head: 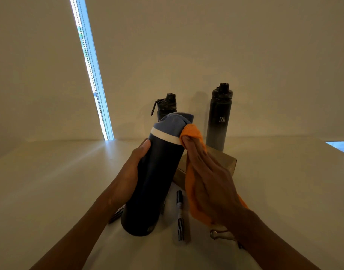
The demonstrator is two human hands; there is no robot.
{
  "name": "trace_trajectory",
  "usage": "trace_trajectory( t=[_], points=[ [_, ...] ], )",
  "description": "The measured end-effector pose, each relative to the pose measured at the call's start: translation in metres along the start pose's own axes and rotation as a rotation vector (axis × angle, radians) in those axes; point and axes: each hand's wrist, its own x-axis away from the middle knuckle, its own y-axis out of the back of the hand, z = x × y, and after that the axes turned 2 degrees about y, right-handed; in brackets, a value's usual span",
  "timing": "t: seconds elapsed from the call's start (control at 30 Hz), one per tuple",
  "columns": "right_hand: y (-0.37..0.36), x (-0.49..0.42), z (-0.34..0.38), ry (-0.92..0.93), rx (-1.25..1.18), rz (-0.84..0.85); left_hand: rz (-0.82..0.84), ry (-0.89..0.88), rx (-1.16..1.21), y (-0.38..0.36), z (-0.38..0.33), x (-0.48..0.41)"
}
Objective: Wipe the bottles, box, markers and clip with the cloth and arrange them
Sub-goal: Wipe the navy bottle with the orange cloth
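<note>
- White tabletop (50, 182) carries everything.
- Dark navy metal bottle with a pale blue lid (155, 184) sits tilted at centre, and the left hand (137, 162) curls round its body.
- Two black capped bottles (218, 121) (167, 106) stand upright behind it.
- Brown cardboard box (228, 162) lies beyond the right hand (208, 176).
- Orange cloth (192, 133) is pressed against the navy bottle's neck by the right hand, fingers straight and together.
- Black marker (180, 213) lies beside the bottle's base.
- Silver binder clip (216, 233) sits by the right wrist.

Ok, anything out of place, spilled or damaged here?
Nothing stands out. The left hand grips the tilted navy bottle while the right hand presses the orange cloth to it. The half-hidden black bottle and the taller black bottle stand upright; no spill or damage shows.
</note>
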Motion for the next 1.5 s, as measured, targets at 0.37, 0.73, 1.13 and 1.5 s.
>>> trace_trajectory(
  t=[0.37, 0.73, 1.13, 1.5],
  points=[
    [0.007, -0.016, -0.001, 0.057, -0.077, -0.066, 0.212, -0.122, -0.092, 0.011, 0.007, -0.006],
    [0.014, -0.02, 0.002, -0.004, -0.094, 0.015, 0.248, -0.062, -0.018, 0.012, 0.012, -0.003],
    [0.011, -0.02, 0.007, 0.014, -0.101, -0.024, 0.253, -0.164, -0.128, 0.014, 0.009, 0.013],
    [0.012, -0.013, 0.004, 0.095, -0.005, 0.02, 0.24, -0.127, -0.113, 0.007, 0.006, 0.02]
  ],
)
